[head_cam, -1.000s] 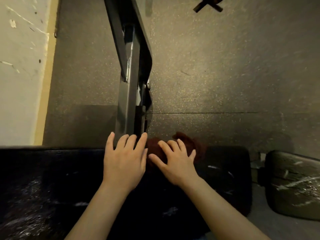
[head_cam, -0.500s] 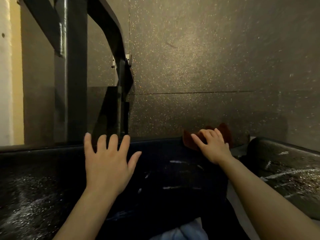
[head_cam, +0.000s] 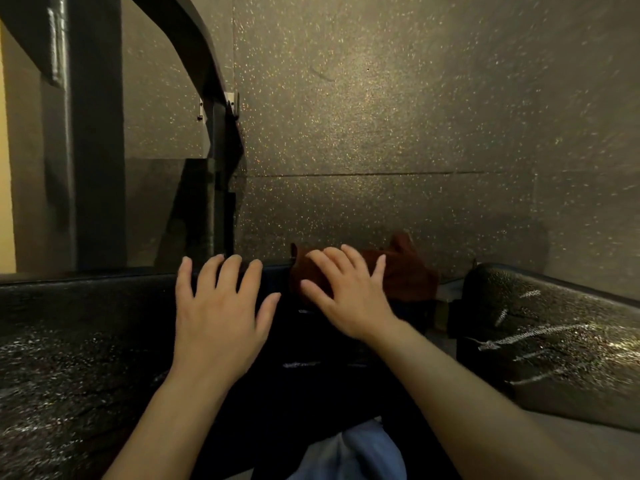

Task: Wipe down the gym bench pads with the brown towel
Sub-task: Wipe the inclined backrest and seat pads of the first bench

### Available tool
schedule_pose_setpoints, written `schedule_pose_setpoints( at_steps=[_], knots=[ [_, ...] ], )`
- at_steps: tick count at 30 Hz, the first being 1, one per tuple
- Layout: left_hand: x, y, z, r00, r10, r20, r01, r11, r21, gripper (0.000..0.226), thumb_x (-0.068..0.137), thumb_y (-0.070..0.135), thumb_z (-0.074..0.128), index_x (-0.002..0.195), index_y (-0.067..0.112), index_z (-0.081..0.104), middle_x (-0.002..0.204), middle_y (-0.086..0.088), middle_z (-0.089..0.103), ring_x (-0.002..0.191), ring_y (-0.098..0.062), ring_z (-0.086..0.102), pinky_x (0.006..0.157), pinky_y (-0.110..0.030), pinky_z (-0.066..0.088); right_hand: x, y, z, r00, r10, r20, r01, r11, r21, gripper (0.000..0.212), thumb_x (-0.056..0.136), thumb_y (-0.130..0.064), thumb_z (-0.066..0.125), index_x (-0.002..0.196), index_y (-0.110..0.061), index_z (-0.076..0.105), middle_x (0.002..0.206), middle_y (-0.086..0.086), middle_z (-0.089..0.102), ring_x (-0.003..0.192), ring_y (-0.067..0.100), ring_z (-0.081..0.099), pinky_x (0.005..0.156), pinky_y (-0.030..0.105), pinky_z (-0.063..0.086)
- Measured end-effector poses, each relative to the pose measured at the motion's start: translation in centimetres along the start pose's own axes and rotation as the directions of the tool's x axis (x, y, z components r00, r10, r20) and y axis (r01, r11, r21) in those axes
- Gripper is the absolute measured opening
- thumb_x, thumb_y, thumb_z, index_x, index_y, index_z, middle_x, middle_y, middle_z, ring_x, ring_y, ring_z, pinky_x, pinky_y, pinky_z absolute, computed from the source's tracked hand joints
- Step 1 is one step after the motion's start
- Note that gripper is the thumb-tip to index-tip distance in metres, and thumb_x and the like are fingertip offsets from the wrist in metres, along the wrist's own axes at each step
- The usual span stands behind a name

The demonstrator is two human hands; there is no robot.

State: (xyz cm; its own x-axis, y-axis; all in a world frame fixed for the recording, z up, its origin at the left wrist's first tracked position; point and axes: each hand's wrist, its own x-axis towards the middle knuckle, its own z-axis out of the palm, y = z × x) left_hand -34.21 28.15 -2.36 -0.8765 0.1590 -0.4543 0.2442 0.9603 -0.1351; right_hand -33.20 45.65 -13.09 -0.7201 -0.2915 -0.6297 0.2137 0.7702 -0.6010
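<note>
Hands (head_cam: 221,317) flat on pad (head_cam: 86,341), right (head_cam: 349,299) on towel (head_cam: 408,271)

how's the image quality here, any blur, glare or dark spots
Head view: dim, warm light; the black bench pad between the arms is nearly lost in shadow, glare streaks shine on the second black pad at right, the brown towel under the right hand looks soft, and wide-angle distortion bends the dark metal frame.

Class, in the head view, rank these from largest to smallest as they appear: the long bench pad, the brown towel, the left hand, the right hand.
1. long bench pad
2. left hand and right hand: look alike, not ranked
3. brown towel, partly hidden under the right hand, so unsure
</note>
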Motion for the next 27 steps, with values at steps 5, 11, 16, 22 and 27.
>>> schedule_pose_setpoints(
  at_steps=[5, 11, 16, 22, 27],
  knots=[
    [-0.6, 0.3, 0.5, 0.996, 0.03, -0.088, -0.033, 0.999, -0.035, 0.054, 0.091, 0.042, 0.039, 0.123, 0.009, 0.067, 0.126, -0.018, 0.064, 0.123, -0.039, 0.057, 0.11, -0.062, 0.022, 1.3, 7.1, -1.6, 0.973, 0.231, 0.023, -0.232, 0.971, 0.051, 0.094, 0.071, -0.089, 0.019, 0.145, -0.035, 0.037, 0.155, -0.007, 0.029, 0.148, 0.018, 0.013, 0.114, 0.07, 0.003],
    [-3.1, 2.4, 1.6, 0.966, 0.111, -0.235, -0.152, 0.975, -0.164, 0.04, 0.092, 0.031, 0.048, 0.12, 0.011, 0.068, 0.121, -0.009, 0.065, 0.119, -0.025, 0.058, 0.116, -0.056, 0.018, -0.4, 9.4, 1.1, 0.923, 0.369, -0.108, -0.333, 0.908, 0.254, 0.07, 0.095, -0.064, 0.033, 0.153, -0.026, 0.025, 0.163, -0.001, 0.013, 0.151, 0.025, -0.004, 0.12, 0.057, 0.012],
    [-6.3, 5.1, 2.5, 0.95, 0.126, -0.285, -0.205, 0.941, -0.268, 0.035, 0.091, 0.027, 0.05, 0.115, 0.013, 0.07, 0.116, -0.005, 0.067, 0.118, -0.019, 0.056, 0.115, -0.056, 0.024, -1.9, 8.3, 3.3, 0.886, 0.443, -0.14, -0.383, 0.867, 0.32, 0.063, 0.102, -0.054, 0.023, 0.157, -0.033, 0.0, 0.165, -0.005, -0.013, 0.151, 0.025, -0.014, 0.119, 0.056, 0.002],
    [-10.7, 5.9, 4.9, 0.945, 0.066, -0.322, -0.182, 0.921, -0.345, 0.031, 0.091, 0.025, 0.051, 0.11, 0.011, 0.073, 0.114, -0.005, 0.068, 0.118, -0.018, 0.055, 0.113, -0.049, 0.03, -6.4, 7.8, 7.7, 0.897, 0.429, -0.105, -0.382, 0.874, 0.3, 0.061, 0.106, -0.044, 0.021, 0.155, -0.029, -0.011, 0.162, -0.003, -0.023, 0.15, 0.021, -0.02, 0.12, 0.049, -0.006],
    [-14.9, 4.5, 9.0, 0.921, 0.156, -0.358, -0.254, 0.936, -0.244, 0.031, 0.09, 0.023, 0.051, 0.112, 0.011, 0.07, 0.12, -0.011, 0.065, 0.125, -0.024, 0.051, 0.112, -0.048, 0.029, -10.3, 6.4, 13.0, 0.907, 0.399, -0.134, -0.36, 0.901, 0.241, 0.062, 0.105, -0.047, 0.019, 0.153, -0.029, -0.015, 0.16, -0.005, -0.029, 0.148, 0.019, -0.025, 0.121, 0.05, -0.008]
  ],
)
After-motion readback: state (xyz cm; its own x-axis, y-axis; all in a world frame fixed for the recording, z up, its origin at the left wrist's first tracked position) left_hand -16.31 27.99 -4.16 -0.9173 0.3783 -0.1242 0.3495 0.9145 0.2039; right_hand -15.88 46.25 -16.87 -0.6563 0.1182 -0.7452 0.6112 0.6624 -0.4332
